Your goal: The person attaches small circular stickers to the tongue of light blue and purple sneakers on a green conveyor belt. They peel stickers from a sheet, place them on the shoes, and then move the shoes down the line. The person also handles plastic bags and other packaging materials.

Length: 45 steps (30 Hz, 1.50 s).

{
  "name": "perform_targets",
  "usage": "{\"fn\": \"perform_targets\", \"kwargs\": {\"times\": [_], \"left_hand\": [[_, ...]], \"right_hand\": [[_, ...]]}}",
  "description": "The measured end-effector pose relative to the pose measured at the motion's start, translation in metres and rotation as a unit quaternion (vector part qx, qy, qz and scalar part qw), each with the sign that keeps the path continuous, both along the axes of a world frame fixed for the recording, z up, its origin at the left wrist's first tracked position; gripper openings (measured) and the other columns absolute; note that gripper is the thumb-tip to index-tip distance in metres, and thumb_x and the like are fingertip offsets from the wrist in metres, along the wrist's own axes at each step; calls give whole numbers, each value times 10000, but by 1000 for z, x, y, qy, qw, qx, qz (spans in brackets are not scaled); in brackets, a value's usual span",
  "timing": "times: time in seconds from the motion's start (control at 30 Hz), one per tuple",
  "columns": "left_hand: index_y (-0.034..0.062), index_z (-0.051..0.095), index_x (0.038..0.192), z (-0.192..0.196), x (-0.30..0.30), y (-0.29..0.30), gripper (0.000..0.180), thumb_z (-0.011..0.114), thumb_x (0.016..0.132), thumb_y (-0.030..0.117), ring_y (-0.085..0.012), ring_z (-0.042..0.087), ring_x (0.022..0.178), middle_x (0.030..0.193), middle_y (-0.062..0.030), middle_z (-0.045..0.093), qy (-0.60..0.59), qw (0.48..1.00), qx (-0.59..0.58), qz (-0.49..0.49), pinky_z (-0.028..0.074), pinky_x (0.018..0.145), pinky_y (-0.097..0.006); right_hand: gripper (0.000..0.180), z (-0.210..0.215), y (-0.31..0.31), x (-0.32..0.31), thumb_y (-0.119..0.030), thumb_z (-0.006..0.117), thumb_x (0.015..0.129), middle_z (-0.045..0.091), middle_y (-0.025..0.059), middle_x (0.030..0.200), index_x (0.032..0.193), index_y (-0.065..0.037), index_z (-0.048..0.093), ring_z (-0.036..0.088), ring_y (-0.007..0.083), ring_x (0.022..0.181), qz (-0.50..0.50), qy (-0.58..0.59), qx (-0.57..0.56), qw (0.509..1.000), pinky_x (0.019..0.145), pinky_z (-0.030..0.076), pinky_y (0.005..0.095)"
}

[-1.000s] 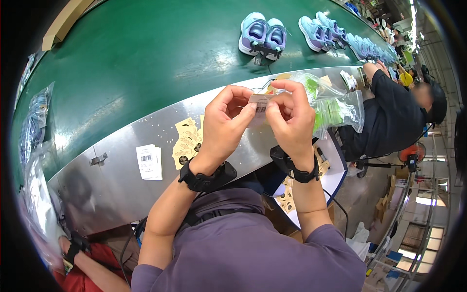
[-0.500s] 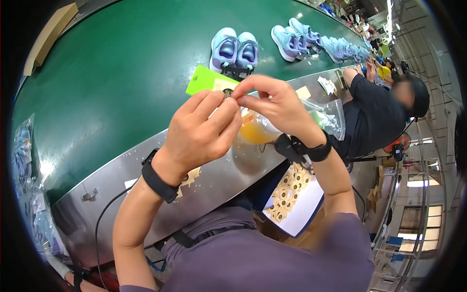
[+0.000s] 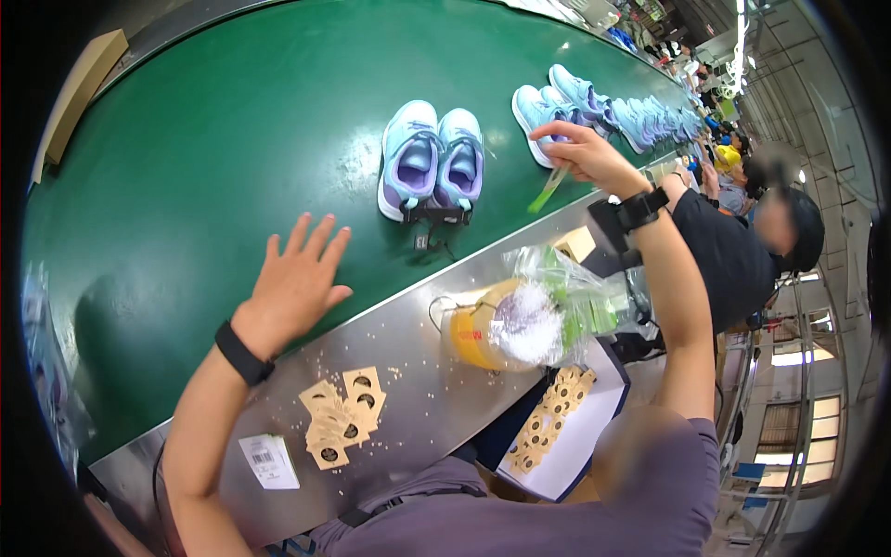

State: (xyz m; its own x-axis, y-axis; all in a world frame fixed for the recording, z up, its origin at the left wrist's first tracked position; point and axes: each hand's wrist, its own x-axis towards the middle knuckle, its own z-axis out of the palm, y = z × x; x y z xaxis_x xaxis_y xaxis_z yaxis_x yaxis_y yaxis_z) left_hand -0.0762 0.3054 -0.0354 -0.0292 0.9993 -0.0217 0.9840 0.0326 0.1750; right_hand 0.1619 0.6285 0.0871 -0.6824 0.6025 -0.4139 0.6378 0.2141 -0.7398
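Note:
My left hand (image 3: 292,283) is open, its fingers spread over the green conveyor belt (image 3: 213,139), holding nothing. At the right, my right hand (image 3: 594,158) pinches a narrow-looking bright green card (image 3: 549,190), which hangs tilted and slightly smeared below the fingers. Between my hands stands a pair of light blue and lilac sneakers (image 3: 411,162) with heels toward me. A black strap (image 3: 436,214) joins the heels, and a small dark tag (image 3: 421,241) hangs by it. My right hand is close to another pair of sneakers (image 3: 531,116).
On the metal ledge (image 3: 418,408) lie tan cards (image 3: 348,422), white labels (image 3: 269,461) and scattered white grains. A yellow tub (image 3: 471,336) and a plastic bag of green cards (image 3: 594,302) stand right. A white box (image 3: 580,446) holds tan cards. A person (image 3: 733,232) sits at right.
My hands have parted: the left moved down-left and opened, the right moved up-right with the green card. The sneakers appear lower and further left in the picture, and the tub has come into view.

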Motion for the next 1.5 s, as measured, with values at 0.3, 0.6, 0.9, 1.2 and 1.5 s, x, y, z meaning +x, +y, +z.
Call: {"fn": "perform_targets", "kwargs": {"times": [0.3,0.6,0.9,1.2,1.5], "left_hand": [[139,287,1443,-24,-21,30,899,510,766,687,-409,141,1379,1525,-142,125,32,983,-174,47,313,961,-657],[110,283,1439,-31,-14,37,954,564,728,681,-419,117,1383,1527,-163,95,52,987,-152,32,308,960,-660],[138,313,1435,-30,-9,37,944,549,718,706,-400,146,1381,1524,-149,133,69,987,-137,49,302,963,-652],[105,261,1445,-25,-14,35,974,603,715,651,-423,97,1387,1529,-165,89,41,985,-163,42,275,975,-672],[131,356,1406,-18,-38,15,843,572,758,625,-375,222,1365,1506,-137,227,-14,985,-164,52,306,1010,-594]], "right_hand": [[493,-73,216,45,-450,598,765,647,186,1018,1024,-36,659,622,346,933,2,-461,424,779,796,483,435],[893,-81,194,20,-676,707,592,468,215,1296,1190,-23,593,504,327,1177,-19,-543,460,702,948,438,439],[577,-90,243,90,-552,462,849,568,143,1152,1020,-47,685,535,276,1094,-29,-486,570,662,890,418,412],[523,-125,263,67,-444,737,628,663,138,722,793,49,683,628,235,632,28,-361,322,875,617,481,353],[341,-109,50,-13,-289,689,753,595,65,643,758,50,651,527,136,576,61,-115,94,987,521,414,315]]}}
